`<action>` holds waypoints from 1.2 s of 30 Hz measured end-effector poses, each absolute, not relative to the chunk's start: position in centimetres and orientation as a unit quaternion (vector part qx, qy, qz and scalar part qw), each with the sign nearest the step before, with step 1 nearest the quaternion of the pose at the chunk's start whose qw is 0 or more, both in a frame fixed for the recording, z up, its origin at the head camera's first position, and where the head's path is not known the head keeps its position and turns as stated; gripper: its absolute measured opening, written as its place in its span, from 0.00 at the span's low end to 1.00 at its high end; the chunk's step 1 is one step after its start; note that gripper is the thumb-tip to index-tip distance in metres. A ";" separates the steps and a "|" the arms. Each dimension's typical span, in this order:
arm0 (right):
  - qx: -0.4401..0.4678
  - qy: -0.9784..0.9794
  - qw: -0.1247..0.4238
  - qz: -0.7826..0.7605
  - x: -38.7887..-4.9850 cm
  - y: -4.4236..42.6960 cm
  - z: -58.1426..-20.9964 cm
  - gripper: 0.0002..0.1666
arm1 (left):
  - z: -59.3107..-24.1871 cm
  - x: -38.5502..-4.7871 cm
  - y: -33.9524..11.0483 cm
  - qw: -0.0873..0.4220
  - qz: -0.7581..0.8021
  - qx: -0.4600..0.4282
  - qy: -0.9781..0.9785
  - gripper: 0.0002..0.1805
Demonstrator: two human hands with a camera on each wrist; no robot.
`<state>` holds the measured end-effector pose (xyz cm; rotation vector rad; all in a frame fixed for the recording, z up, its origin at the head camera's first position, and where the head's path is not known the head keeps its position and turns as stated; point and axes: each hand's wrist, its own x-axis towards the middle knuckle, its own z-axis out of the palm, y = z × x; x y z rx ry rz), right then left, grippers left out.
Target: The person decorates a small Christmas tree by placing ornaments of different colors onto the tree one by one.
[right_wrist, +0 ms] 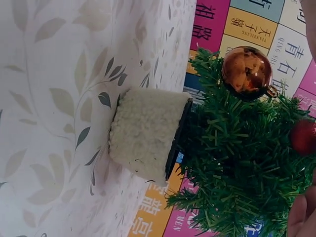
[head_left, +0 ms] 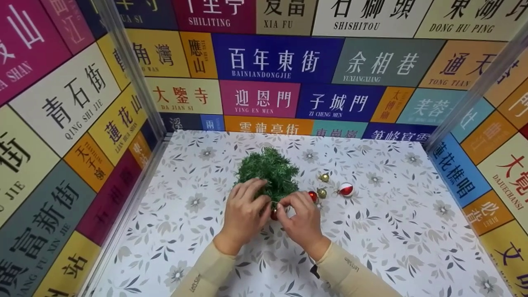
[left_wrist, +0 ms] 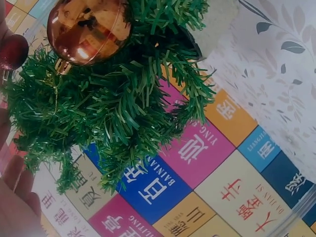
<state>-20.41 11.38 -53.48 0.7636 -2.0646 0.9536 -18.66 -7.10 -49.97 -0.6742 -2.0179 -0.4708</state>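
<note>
A small green artificial Christmas tree (head_left: 268, 169) stands on the table, its pale, rough pot (right_wrist: 145, 133) visible in the right wrist view. My left hand (head_left: 244, 212) curls its fingers round branches on the near left side. At the tree's front, the thumb and index finger of my right hand (head_left: 303, 216) pinch at a dark red bauble (right_wrist: 303, 137); its hanger is hidden. That red bauble (left_wrist: 12, 52) also shows beside a fingertip in the left wrist view. A shiny copper bauble (left_wrist: 89, 30) hangs on the near branches.
Right of the tree lie two small gold ornaments (head_left: 324, 177), a red bauble (head_left: 312, 196) and a red-and-white ball (head_left: 345, 189). A flowered white cloth (head_left: 371, 231) covers the table. Panels with bright lettering (head_left: 280, 60) enclose its back and sides.
</note>
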 end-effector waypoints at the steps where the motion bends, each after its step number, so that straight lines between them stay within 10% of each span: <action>1: 0.293 -0.804 0.366 0.366 -20.5 11.3 -53.4 0.04 | -49.9 -18.7 -7.1 0.461 -0.195 -0.274 -0.821 0.03; 36: 0.254 -0.870 0.291 0.306 -20.5 11.4 -50.9 0.07 | -49.8 -19.3 -6.7 0.453 -0.189 -0.250 -0.835 0.07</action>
